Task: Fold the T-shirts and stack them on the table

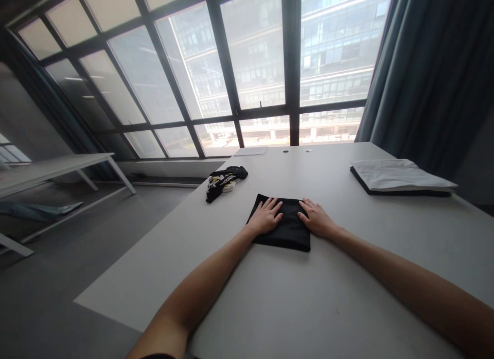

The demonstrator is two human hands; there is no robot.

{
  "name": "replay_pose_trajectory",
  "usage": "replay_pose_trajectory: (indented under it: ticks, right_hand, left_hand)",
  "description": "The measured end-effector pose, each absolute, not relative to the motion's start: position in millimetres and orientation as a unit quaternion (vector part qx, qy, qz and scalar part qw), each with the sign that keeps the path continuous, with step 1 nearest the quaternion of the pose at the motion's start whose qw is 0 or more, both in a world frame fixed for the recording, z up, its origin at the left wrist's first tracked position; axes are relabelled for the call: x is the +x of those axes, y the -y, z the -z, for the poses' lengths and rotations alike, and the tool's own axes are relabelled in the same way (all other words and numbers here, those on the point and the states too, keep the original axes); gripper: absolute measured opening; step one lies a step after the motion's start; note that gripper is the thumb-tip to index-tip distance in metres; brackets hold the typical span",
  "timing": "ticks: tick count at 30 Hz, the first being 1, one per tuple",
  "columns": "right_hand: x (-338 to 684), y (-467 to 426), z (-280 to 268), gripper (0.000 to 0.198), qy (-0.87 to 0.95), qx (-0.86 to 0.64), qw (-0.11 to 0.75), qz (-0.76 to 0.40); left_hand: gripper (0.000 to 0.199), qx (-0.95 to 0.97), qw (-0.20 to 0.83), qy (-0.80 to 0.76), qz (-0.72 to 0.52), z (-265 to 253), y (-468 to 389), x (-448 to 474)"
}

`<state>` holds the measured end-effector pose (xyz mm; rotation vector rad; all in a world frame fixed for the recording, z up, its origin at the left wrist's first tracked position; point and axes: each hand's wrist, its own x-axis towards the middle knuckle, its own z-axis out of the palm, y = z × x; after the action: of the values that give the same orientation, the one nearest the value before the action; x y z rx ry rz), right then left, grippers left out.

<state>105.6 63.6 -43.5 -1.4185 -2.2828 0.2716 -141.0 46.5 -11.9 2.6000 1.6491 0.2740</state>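
A black cloth (287,230), folded into a flat, roughly square bundle, lies on the white table (339,292). My left hand (266,216) rests flat on its left part with the fingers spread. On the cloth's right edge lies my right hand (315,218), also flat with its fingers apart. Neither hand grips the fabric. Parts of both side edges are hidden under my palms. Whether the cloth is a garment I cannot tell.
Beyond my left hand sits a crumpled black, white and yellow cloth (226,183). At the right is a folded white cloth (401,174) on a dark one (409,193). A pale sheet (250,151) lies at the far edge. Another table (50,168) stands left.
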Motion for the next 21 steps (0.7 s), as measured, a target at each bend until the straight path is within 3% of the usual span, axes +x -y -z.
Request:
replay_pose_trajectory:
  ticks: [7,12,21]
  right_hand:
    - [107,-38,18,0.049,0.864,-0.390,0.308,-0.077]
    - [105,-4,-4,0.062,0.953,-0.205,0.205,-0.092]
    - [106,21,0,0.061,0.964,-0.223,0.146,0.012]
  left_hand:
    - [0.059,0.841,0.013,-0.535,-0.075,9,-43,-140]
    - [0.060,0.843,0.020,-0.533,-0.070,7,-42,-140]
    - [0.059,0.842,-0.006,-0.536,-0.058,10,-45,-140]
